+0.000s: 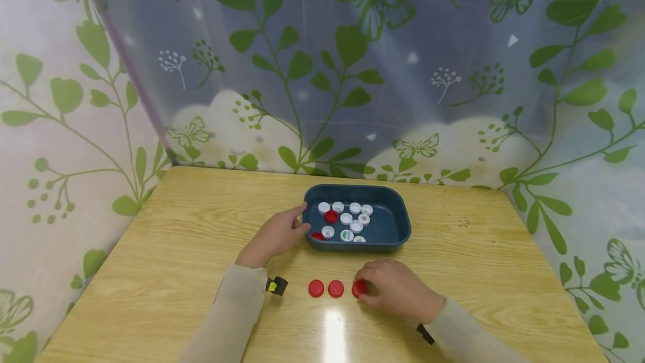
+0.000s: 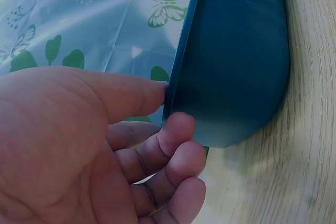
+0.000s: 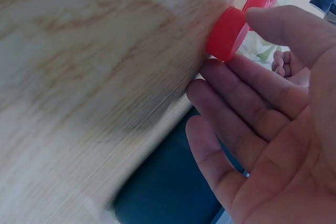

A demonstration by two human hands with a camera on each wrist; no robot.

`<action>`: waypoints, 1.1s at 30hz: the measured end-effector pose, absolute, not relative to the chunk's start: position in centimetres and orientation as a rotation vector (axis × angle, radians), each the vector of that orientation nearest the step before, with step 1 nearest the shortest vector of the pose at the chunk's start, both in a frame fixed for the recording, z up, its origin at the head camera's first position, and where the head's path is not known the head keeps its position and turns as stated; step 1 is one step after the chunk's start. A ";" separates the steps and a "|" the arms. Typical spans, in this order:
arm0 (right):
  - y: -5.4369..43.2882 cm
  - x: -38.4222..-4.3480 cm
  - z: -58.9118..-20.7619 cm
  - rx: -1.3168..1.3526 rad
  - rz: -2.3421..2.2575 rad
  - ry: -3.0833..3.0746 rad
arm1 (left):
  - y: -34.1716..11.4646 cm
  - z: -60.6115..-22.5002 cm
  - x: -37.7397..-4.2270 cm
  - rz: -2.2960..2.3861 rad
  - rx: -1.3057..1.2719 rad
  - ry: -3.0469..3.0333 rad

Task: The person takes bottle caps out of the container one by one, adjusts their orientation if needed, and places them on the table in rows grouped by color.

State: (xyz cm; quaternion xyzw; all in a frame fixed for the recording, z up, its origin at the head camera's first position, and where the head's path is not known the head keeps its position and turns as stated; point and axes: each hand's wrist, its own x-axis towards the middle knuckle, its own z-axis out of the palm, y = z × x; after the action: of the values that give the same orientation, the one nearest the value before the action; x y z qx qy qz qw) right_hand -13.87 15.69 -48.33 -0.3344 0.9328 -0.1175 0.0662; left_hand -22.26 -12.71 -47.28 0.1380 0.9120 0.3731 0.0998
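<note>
A dark blue rectangular tray stands on the table, holding several white bottle caps and a red one or two at its left side. My left hand holds the tray's left end, thumb and fingers at the rim; the left wrist view shows other fingertips curled by the outer wall. In front of the tray, my right hand pinches a red bottle cap between thumb and fingers, close over the table. Two more red caps, the left one and the middle one, lie in line with it.
The light wooden table runs back to a curtain printed with leaves and butterflies, which also hangs on both sides. A bright light reflection lies on the tabletop near the front.
</note>
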 end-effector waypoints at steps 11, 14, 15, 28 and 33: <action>15.7 -14.0 -48.1 -0.962 -0.344 2.782 | -12.5 -47.1 -22.4 1.251 0.336 2.590; 15.8 -14.1 -48.1 -0.960 -0.350 2.775 | -12.4 -47.1 -22.4 1.268 0.300 2.586; 15.8 -14.1 -48.1 -0.957 -0.349 2.774 | -12.4 -47.1 -22.4 1.270 0.291 2.586; 15.4 -15.1 -46.5 -1.123 -0.301 2.821 | -12.6 -47.0 -22.4 1.282 0.231 2.541; 14.7 -18.3 -42.6 -1.275 -0.048 3.095 | -12.7 -47.1 -22.5 1.295 0.229 2.520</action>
State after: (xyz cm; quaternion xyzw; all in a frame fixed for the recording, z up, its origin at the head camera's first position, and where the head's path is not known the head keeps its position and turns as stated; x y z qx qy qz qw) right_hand -18.27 14.72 -42.56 -0.3789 0.9196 -0.0141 -0.1029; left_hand -22.53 -12.65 -47.13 0.0795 0.8765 0.4507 0.1491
